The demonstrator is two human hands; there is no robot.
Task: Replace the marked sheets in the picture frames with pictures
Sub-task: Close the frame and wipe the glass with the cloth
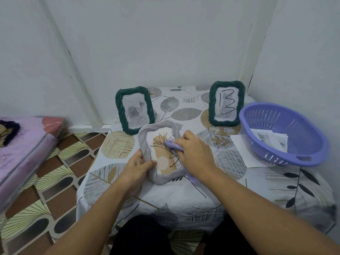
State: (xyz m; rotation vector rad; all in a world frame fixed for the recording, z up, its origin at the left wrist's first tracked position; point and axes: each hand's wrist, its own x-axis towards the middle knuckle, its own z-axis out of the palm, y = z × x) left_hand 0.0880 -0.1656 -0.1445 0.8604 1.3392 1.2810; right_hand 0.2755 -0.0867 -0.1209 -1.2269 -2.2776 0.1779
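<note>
A: What is near the middle of the table [184, 196]?

B: A lilac frame [147, 144] lying tilted, with a line-drawn plant picture in it. The left hand [137, 167] grips its near left edge. The right hand [195, 153] presses a lilac cloth [172, 145], or so it seems, onto the glass.

A: And farther back?

B: Two green frames stand upright: the left green frame [134, 110] shows roses, the right green frame [226, 103] holds a sheet marked "13". At the right, a purple basket [283, 133] holds cat pictures [266, 139].

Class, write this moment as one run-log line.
left hand: steadies lilac frame | right hand: holds purple piece over its picture | green frame: marked sheet in | basket: pictures inside
</note>
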